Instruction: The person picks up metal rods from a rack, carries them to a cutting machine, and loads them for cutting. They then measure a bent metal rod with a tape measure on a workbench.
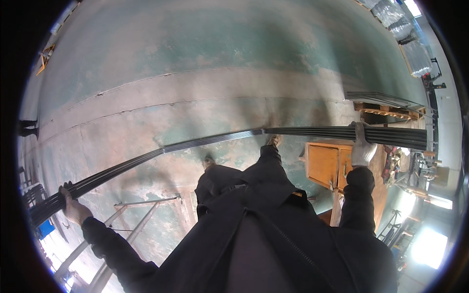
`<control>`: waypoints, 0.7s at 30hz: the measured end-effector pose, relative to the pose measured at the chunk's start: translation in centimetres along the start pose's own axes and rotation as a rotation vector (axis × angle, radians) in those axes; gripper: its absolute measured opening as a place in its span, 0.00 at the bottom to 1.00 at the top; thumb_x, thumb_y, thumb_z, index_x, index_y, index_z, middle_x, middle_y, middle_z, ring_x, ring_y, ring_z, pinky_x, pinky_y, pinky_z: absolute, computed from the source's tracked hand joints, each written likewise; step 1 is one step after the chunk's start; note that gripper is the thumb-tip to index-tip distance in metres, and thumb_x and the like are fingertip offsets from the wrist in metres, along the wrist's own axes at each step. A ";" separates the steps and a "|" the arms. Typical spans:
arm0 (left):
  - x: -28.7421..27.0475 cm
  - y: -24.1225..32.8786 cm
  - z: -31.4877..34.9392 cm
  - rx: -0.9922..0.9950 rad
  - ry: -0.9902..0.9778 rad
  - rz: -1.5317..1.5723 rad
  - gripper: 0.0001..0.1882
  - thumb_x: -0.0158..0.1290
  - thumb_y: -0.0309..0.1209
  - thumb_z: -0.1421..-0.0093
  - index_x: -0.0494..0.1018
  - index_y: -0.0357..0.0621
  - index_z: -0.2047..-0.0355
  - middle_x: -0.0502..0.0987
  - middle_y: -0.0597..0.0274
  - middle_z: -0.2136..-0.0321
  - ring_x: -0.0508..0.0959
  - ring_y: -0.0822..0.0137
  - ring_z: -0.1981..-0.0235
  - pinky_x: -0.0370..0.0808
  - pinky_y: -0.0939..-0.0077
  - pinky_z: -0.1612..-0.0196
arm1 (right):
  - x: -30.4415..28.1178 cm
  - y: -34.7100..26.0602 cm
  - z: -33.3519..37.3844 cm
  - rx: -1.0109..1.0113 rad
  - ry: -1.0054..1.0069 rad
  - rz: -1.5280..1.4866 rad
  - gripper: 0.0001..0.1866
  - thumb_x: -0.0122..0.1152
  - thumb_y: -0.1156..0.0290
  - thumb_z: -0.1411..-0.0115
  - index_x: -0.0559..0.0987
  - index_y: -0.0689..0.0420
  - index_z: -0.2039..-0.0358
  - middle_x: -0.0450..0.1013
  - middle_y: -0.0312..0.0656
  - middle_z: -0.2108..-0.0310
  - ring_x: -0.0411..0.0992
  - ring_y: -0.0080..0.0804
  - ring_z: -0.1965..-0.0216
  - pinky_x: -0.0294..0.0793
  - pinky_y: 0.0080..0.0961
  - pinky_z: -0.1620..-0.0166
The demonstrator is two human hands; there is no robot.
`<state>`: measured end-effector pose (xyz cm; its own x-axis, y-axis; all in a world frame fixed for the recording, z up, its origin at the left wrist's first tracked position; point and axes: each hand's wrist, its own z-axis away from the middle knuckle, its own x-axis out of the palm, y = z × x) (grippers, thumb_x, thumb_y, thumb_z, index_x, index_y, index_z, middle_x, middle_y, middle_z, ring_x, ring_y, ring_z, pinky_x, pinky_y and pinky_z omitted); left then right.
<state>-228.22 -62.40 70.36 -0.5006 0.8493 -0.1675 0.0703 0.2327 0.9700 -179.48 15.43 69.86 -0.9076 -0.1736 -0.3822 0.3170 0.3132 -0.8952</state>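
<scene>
A bundle of long dark metal bars (pixel 215 138) stretches across my front from the far left to the far right, held off the floor. The fisheye view bends it into an arc. Near its left end, my left hand (pixel 75 207), in a light work glove with dark fingertips, is closed around the bars. Toward the right end, my right hand (pixel 363 145), in a similar glove, grips the bundle from the near side. Both arms are spread wide in dark sleeves. The fingers' undersides are hidden behind the bars.
An orange wooden cabinet (pixel 322 163) stands on my right beside a workbench. Beyond it is a wooden pallet (pixel 386 111) with metal stock on it. A metal frame (pixel 139 222) stands at my lower left. Wrapped goods (pixel 415 56) sit far right. Someone's legs (pixel 28 128) show far left.
</scene>
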 end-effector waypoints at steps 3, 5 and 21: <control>0.5 0.5 0.6 -0.038 0.016 -0.073 0.28 0.56 0.42 0.21 0.76 0.28 0.34 0.84 0.47 0.40 0.83 0.59 0.39 0.76 0.66 0.30 | 0.4 0.5 -0.6 0.008 -0.023 -0.061 0.07 0.68 0.74 0.27 0.85 0.66 0.58 0.85 0.41 0.60 0.82 0.28 0.56 0.81 0.28 0.45; 0.8 1.1 0.6 -0.040 0.014 -0.160 0.28 0.56 0.43 0.21 0.76 0.28 0.35 0.83 0.47 0.39 0.82 0.59 0.38 0.75 0.67 0.29 | 0.7 0.4 -0.9 0.000 -0.028 -0.061 0.07 0.68 0.74 0.27 0.85 0.66 0.58 0.85 0.41 0.60 0.81 0.28 0.56 0.80 0.28 0.45; -3.2 -5.2 -4.9 0.034 -0.142 -0.151 0.29 0.47 0.42 0.17 0.68 0.32 0.26 0.77 0.46 0.31 0.76 0.60 0.30 0.65 0.63 0.22 | 1.6 2.8 -3.2 0.118 0.055 -0.192 0.14 0.73 0.77 0.30 0.83 0.63 0.46 0.82 0.44 0.47 0.81 0.31 0.49 0.82 0.27 0.44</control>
<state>-231.20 -68.68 66.70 -0.3816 0.8612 -0.3358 0.0342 0.3762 0.9259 -180.87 18.99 67.44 -0.9670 -0.1672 -0.1922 0.1642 0.1677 -0.9721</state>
